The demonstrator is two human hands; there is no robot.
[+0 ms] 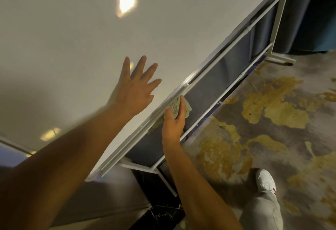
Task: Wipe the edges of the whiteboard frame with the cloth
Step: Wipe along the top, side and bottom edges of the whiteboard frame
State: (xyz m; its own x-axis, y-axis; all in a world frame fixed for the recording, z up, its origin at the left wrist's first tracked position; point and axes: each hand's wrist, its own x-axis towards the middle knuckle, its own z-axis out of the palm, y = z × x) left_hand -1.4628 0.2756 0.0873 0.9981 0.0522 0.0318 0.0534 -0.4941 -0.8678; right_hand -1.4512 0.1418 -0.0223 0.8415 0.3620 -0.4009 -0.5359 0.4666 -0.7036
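While the left hand (135,89) lies flat, fingers spread wide on the whiteboard (72,39), the right hand (173,120) grips the green cloth (175,106) against the frame's bottom edge (179,90), near its middle. Pressing hard there could roll or tip the board on its stand (280,58); the loose cloth could slip free. No containers are in sight.

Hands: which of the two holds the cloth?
The right hand: its fingers grip the green cloth against the frame edge. The left hand lies spread on the whiteboard.
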